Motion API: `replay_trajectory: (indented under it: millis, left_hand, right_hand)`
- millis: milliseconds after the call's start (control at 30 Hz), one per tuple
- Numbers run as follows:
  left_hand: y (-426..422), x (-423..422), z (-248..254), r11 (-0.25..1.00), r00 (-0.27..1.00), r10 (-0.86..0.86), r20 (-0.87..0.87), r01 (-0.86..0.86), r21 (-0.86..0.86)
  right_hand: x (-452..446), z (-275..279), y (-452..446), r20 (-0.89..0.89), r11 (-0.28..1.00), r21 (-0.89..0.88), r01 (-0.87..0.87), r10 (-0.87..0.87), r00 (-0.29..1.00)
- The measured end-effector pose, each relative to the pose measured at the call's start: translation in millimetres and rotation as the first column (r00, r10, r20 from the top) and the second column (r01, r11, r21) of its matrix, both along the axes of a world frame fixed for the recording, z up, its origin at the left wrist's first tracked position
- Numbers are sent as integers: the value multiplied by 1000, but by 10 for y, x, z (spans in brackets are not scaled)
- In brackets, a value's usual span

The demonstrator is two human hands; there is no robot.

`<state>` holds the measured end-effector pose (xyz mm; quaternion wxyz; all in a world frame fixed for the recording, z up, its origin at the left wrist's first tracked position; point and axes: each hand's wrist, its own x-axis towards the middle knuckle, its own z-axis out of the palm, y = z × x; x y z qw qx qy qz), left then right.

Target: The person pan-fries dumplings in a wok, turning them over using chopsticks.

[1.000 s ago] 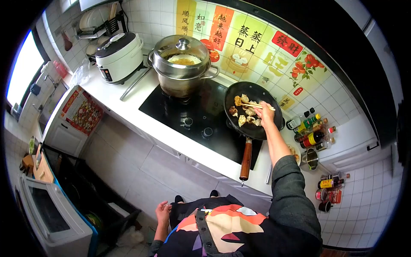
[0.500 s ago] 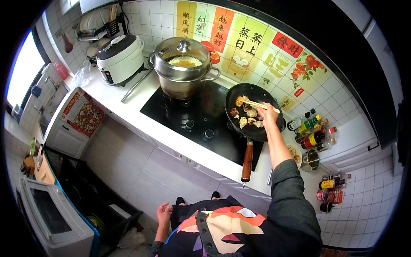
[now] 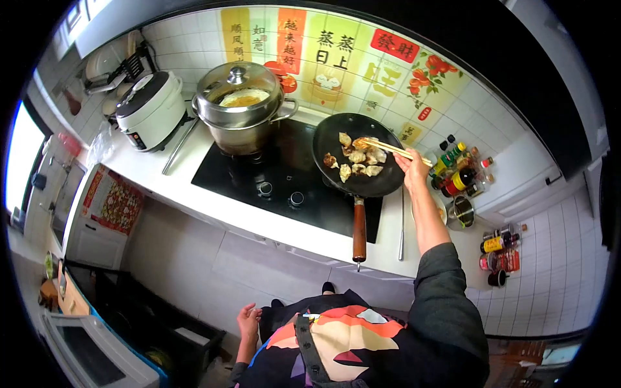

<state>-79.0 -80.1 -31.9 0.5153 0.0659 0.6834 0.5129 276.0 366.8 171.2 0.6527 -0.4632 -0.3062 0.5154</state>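
Note:
My right hand (image 3: 416, 169) grips a pair of wooden chopsticks (image 3: 390, 148) over a black frying pan (image 3: 383, 185). The chopstick tips touch a browned dumpling (image 3: 361, 143) near the middle of the pan. Several more dumplings (image 3: 358, 156) lie around it, some pale and some browned dark. The pan's wooden handle (image 3: 359, 229) points toward my body. Down by my left side hangs my left hand (image 3: 248, 319), empty, its fingers loosely bent and apart.
On the black cooktop (image 3: 259, 174) stands a lidded steel steamer pot (image 3: 236, 107). A white rice cooker (image 3: 152, 110) sits to its left. Sauce bottles (image 3: 456, 178), a steel container (image 3: 461, 212) and a long metal utensil (image 3: 402, 226) are on the right. An open-topped black rack (image 3: 149, 323) stands behind left.
The view has shifted right. The chopstick tips have moved from the upper-left dumpling to one nearer the middle, and my right hand sits farther toward the pan's right rim.

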Motion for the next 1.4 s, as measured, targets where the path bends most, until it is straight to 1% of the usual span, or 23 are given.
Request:
replay_trajectory:
  millis: [67,133,167,233,267,333,367,433,533,700,733,867,900,967,1067,1100,1133,1200,1233,1267,1333,1367,1400]
  left_hand:
    - [18,-17,7,999,999,-40,-18,40,-24]
    - [34,-31,-5,999,999,-45,8,45,25]
    - [49,-25,20,997,997,-81,8,81,17]
    - [95,-8,65,998,998,-60,32,60,16]
    - [120,2,78,996,996,-86,34,85,16]
    - [154,24,105,992,992,-125,19,125,-11]
    - [170,30,79,990,990,-140,18,140,-10]
    - [207,30,19,985,985,-173,22,173,-10]
    - [289,45,35,969,969,-246,-27,246,-13]
    - [327,122,65,955,955,-295,-29,295,-25]
    - [341,145,98,949,949,-315,-27,314,-41]
    - [363,266,194,960,960,-277,-31,276,-48]
    - [354,296,207,962,962,-269,-36,267,-46]
    - [333,357,227,968,967,-250,-41,249,-44]
    - [283,439,203,974,973,-226,-40,224,-43]
    - [252,463,143,974,974,-226,-32,224,-42]
    - [231,485,143,974,974,-223,-26,222,-42]
    - [191,538,136,978,979,-203,-31,201,-46]
    - [189,581,148,980,980,-194,-31,193,-44]
    - [184,614,152,983,984,-178,-32,176,-45]
    - [185,657,153,987,988,-157,-15,156,-42]
    - [185,678,141,990,990,-140,-3,140,-28]
    - [183,694,127,991,992,-129,1,129,-24]
  right_hand:
    - [251,137,-214,-49,999,26,39,-37,998]
    - [547,271,-501,-35,988,41,151,-150,988]
    - [780,236,-621,-57,982,43,183,-181,982]
    - [1210,186,-906,-96,965,42,257,-253,963]
    - [1408,138,-1019,-70,945,12,325,-324,943]
    - [1752,-60,-1200,-83,891,-62,450,-454,887]
    - [1849,-127,-1291,-84,884,-61,463,-467,880]
    - [2027,-269,-1460,-66,817,-152,557,-570,819]
    - [2279,-530,-1631,-55,767,-184,615,-632,773]
    - [2563,-761,-1635,-175,734,-179,655,-679,713]
    - [2619,-790,-1556,-201,709,-200,676,-705,680]
    - [2701,-881,-1255,-291,654,-212,726,-752,592]
    - [2699,-898,-1206,-290,660,-215,720,-747,598]
    - [2655,-881,-1104,-242,607,-231,761,-793,559]
    - [2644,-950,-1020,-191,593,-255,763,-805,562]
    - [2636,-1001,-1029,-209,648,-219,730,-762,613]
    - [2640,-1035,-1008,-209,657,-222,721,-754,623]
    - [2630,-1097,-953,-117,673,-253,694,-734,669]
    - [2779,-1213,-913,-149,716,-277,641,-691,707]
    - [2718,-1144,-924,-149,726,-277,629,-679,719]
    - [2664,-949,-1015,30,744,-242,623,-636,771]
    - [2656,-876,-1079,31,752,-238,615,-627,778]
    - [2648,-800,-1156,127,802,-189,566,-552,824]
